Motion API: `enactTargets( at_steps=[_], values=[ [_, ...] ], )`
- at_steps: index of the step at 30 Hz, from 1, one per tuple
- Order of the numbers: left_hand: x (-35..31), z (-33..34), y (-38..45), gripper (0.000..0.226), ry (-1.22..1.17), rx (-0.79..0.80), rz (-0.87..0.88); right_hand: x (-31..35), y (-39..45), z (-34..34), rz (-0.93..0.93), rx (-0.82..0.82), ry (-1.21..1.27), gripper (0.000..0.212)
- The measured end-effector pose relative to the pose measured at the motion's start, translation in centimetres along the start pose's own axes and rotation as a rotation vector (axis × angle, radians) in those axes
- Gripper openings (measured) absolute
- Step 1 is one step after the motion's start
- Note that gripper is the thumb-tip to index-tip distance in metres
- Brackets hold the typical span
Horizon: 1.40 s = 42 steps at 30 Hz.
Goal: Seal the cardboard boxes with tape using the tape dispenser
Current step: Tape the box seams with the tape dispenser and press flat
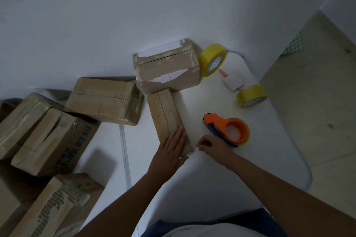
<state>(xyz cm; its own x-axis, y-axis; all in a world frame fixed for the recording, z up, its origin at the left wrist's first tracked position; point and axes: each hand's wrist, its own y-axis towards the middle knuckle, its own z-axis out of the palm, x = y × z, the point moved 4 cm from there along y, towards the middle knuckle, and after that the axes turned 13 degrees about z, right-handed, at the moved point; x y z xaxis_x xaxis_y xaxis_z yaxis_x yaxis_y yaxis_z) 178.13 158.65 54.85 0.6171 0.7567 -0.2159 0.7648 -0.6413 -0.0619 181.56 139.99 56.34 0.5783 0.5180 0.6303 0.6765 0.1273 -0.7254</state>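
A: What worries you here?

B: My left hand [171, 148] lies flat on the narrow box [167, 119]; my right hand [212, 145] is curled, and I can't tell whether it pinches tape. The tape dispenser [227, 128] sits free just beyond it. A slack strip could wrinkle or stick to itself, I'd judge.

A: Anything crowding you?

B: The bigger box [166, 67] touches the far end; 2 yellow tape rolls [212, 60] stand well clear.

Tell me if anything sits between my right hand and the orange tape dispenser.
Nothing visible does. The right hand is curled on the white table directly beside the tape dispenser, overlapping its near edge. The left hand lies flat on the narrow box, off to the side.
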Motion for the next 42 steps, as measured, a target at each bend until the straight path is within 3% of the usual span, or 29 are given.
enactTargets(
  at_steps=[6, 13, 19, 23, 27, 34, 39, 42],
  values=[
    [0.2, 0.6, -0.7, 0.074, 0.021, 0.122, -0.032, 0.5, 0.6, 0.0, -0.138, -0.047, -0.085, 0.008],
    [0.3, 0.8, -0.6, 0.072, 0.031, 0.145, -0.030, 1.9, 1.4, 1.6, -0.322, -0.129, -0.266, 0.010],
    [0.0, 0.5, -0.5, 0.072, 0.039, 0.116, -0.051, 1.9, 1.5, 2.8, -0.269, -0.248, -0.303, 0.010],
    [-0.1, 0.5, -0.4, 0.074, 0.049, 0.138, -0.054, 3.6, 2.2, 3.0, -0.272, -0.223, -0.344, 0.043],
    [0.0, 0.2, -0.4, 0.076, 0.066, 0.106, -0.041, 3.1, 2.0, 1.2, -0.286, -0.305, -0.456, 0.027],
    [0.2, 0.0, -0.6, 0.076, 0.102, 0.050, 0.047, 0.1, 0.4, 4.1, -0.271, -0.017, -0.816, 0.025],
    [0.1, -0.6, -0.7, 0.074, 0.103, 0.066, 0.050, 1.4, 1.2, 4.4, -0.192, 0.013, -0.846, 0.036],
    [0.4, -0.7, -0.7, 0.074, 0.017, 0.109, 0.058, 1.6, 0.3, 3.0, -0.233, -0.109, -0.704, 0.036]
  ],
)
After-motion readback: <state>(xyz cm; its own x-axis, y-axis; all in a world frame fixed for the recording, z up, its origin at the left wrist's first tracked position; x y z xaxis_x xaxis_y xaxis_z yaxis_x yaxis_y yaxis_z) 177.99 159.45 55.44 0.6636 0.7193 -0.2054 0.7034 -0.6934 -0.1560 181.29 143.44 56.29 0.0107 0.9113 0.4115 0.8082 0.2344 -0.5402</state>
